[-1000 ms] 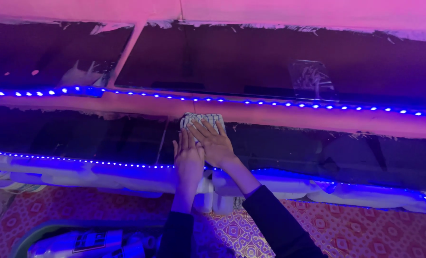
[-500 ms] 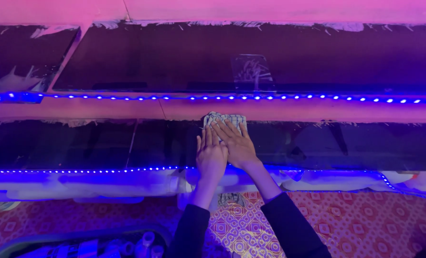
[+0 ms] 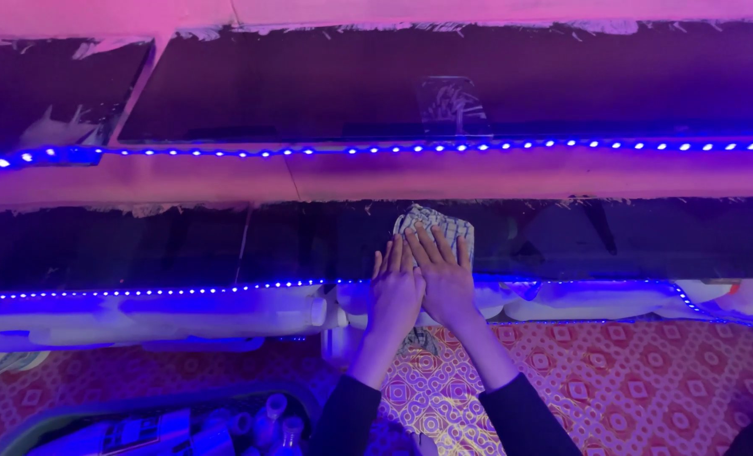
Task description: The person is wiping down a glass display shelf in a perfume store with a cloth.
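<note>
Left hand: the left hand [image 3: 396, 291] lies flat, fingers [image 3: 391, 255] straight and close together, tips resting on the lower edge of the cloth [image 3: 436, 226].
Right hand: the right hand [image 3: 446, 283] presses flat beside and partly over the left, fingers slightly spread across the cloth.
Cloth: a pale checked rag, bunched against the dark glass panel [image 3: 182, 245] just below the pink shelf edge [image 3: 478, 173].
Lights: blue light strips [image 3: 224, 153] run along the shelf edges above and below the hands.
Below: a red patterned mat [image 3: 613, 380]; bottles [image 3: 271, 418] in a tray at lower left.
</note>
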